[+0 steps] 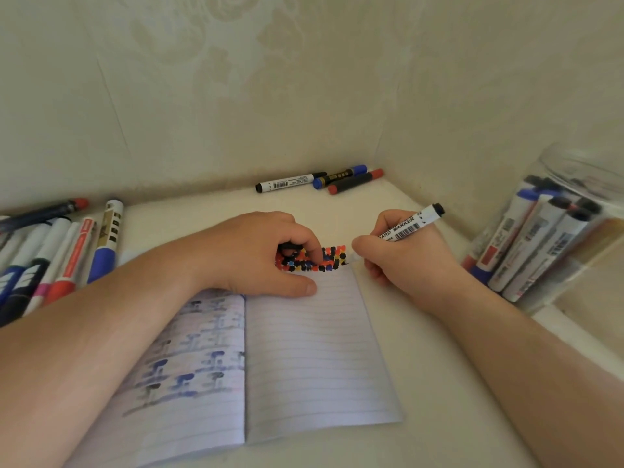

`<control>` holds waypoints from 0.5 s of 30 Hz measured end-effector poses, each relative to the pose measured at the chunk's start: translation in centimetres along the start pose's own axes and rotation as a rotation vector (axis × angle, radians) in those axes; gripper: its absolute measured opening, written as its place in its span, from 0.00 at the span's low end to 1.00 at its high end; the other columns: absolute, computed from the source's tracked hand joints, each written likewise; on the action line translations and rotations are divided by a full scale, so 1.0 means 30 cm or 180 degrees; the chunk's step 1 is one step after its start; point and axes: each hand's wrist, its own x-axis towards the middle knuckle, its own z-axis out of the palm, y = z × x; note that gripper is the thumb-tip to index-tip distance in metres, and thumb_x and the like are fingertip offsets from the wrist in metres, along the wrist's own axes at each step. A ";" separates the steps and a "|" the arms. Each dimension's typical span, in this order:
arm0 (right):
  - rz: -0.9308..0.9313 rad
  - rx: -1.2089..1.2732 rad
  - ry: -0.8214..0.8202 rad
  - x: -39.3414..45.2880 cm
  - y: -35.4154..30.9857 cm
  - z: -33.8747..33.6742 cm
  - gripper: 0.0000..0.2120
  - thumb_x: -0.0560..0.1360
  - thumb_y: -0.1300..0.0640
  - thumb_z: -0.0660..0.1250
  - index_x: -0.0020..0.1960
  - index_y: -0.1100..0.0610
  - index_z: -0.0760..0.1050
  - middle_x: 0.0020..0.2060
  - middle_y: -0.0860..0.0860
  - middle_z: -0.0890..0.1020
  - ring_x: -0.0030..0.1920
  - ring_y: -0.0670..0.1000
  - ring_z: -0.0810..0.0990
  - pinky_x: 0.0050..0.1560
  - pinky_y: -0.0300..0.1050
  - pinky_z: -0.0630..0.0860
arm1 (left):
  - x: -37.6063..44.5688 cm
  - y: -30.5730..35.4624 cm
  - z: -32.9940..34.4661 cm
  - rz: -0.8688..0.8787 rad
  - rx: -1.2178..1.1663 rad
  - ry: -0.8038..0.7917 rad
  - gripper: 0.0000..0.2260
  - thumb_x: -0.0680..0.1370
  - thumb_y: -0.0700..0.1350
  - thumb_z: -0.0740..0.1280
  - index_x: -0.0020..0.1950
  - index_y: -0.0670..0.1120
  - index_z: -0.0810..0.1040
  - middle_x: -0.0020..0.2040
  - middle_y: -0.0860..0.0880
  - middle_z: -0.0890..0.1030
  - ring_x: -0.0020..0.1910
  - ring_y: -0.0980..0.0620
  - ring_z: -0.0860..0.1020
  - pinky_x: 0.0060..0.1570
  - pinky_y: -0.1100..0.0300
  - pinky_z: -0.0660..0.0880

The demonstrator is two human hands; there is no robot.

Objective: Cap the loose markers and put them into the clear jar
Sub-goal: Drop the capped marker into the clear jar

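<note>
Two hands on notebook | right hand fingers grip marker | left hand fingers curled | cream tabletop, wallpapered corner

A single wide-angle view from the person's head looks forward and steeply down, close over the tabletop. Both forearms enter from the bottom corners. The wall corner fills the upper half, bowed by the lens. There is no second view to share the scene
</note>
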 end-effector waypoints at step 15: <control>0.0004 -0.0129 0.0007 -0.008 -0.008 0.008 0.12 0.72 0.64 0.72 0.35 0.58 0.70 0.28 0.58 0.78 0.24 0.51 0.72 0.25 0.39 0.68 | 0.002 0.004 0.003 0.0005 -0.0050 0.0054 0.18 0.71 0.64 0.76 0.59 0.68 0.79 0.51 0.60 0.75 0.51 0.66 0.74 0.52 0.63 0.71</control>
